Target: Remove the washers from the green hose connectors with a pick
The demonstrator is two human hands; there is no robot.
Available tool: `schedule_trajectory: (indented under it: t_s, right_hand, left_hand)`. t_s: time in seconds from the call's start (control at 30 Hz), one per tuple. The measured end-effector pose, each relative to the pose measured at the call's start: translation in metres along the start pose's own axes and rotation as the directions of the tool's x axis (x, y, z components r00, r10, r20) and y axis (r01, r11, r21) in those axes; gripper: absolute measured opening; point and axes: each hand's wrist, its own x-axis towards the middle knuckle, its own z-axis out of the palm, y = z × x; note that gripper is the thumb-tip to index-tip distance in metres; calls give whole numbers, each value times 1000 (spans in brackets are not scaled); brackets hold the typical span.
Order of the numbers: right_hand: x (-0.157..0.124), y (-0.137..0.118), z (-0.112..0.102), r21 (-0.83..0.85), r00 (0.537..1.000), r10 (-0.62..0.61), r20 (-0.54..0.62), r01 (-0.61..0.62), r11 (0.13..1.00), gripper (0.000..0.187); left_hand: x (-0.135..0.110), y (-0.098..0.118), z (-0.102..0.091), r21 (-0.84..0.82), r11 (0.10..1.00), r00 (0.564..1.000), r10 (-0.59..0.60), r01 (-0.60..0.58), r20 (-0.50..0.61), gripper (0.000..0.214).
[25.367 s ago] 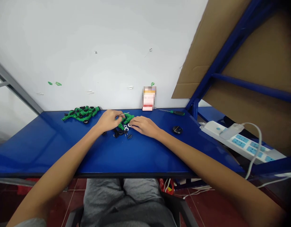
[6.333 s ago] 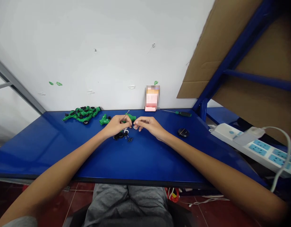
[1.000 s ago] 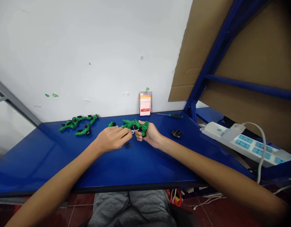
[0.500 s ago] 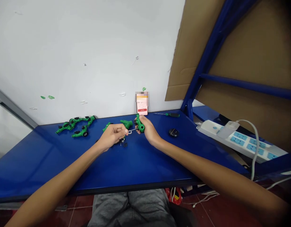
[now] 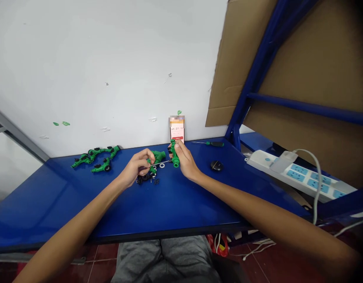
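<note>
The work on one green fitting (image 5: pixel 175 160) seems to be in the middle: the fitting is held over the surface (image 5: pixel 158 208), and the tip of a thin metal tool (image 5: pixel 161 163) appears to reach its side. A white ring (image 5: pixel 160 166) and small black parts (image 5: pixel 156 181) lie loose, so probably something remains. The left hand (image 5: pixel 136 167) has its grip closed around the tool; the right hand (image 5: pixel 186 161) grips the fitting.

A white wall (image 5: pixel 134 47) stands behind a blue table (image 5: pixel 181 208) above red floor tiles (image 5: pixel 255 261).
</note>
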Motion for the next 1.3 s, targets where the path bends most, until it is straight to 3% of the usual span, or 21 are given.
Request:
schedule_trajectory:
  t_s: [0.17, 0.27, 0.33, 0.43, 0.53, 0.7, 0.8, 0.9, 0.97, 1.13, 1.2, 1.3]
  right_hand:
    - [12, 23, 6, 285, 974, 204, -100, -168, 944, 53]
    - [13, 23, 8, 407, 940, 340, 6, -313, 858, 50]
    - [11, 18, 7, 464, 920, 389, 46, -364, 807, 50]
    - [9, 12, 6, 468, 904, 423, 63, -401, 787, 51]
    - [7, 12, 7, 457, 912, 407, 47, -382, 804, 50]
    - [5, 20, 11, 427, 935, 352, -34, -305, 851, 45]
    - [5, 23, 10, 410, 959, 268, -93, -208, 888, 44]
    - [7, 25, 8, 382, 971, 220, -96, -168, 909, 46]
    - [9, 25, 8, 381, 971, 222, -89, -173, 908, 48]
    - [10, 27, 10, 397, 968, 232, -95, -177, 901, 50]
    - [8, 25, 9, 386, 976, 199, -92, -150, 910, 50]
    - [3, 18, 6, 331, 992, 95, -87, -62, 942, 49]
  left_hand:
    - [3, 3, -10, 280, 946, 984, 176, -166, -11, 18]
    - [7, -7, -13, 394, 877, 946, 320, -276, -49, 26]
    - [8, -14, -13, 544, 767, 916, 402, -341, 6, 26]
    - [5, -18, -12, 756, 518, 865, 485, -399, 124, 21]
    - [2, -17, -11, 792, 439, 836, 527, -424, 155, 20]
    - [3, -18, -10, 716, 595, 889, 452, -365, 77, 27]
    - [5, -20, -9, 612, 746, 947, 321, -263, 16, 40]
    - [7, -20, -9, 496, 853, 985, 167, -162, 34, 49]
    - [7, -18, -9, 491, 857, 987, 156, -158, 46, 51]
    - [3, -13, -6, 649, 726, 963, 266, -228, 41, 48]
    - [3, -14, -5, 590, 784, 978, 203, -194, 52, 51]
    - [3, -15, -6, 342, 939, 996, 8, -38, 91, 57]
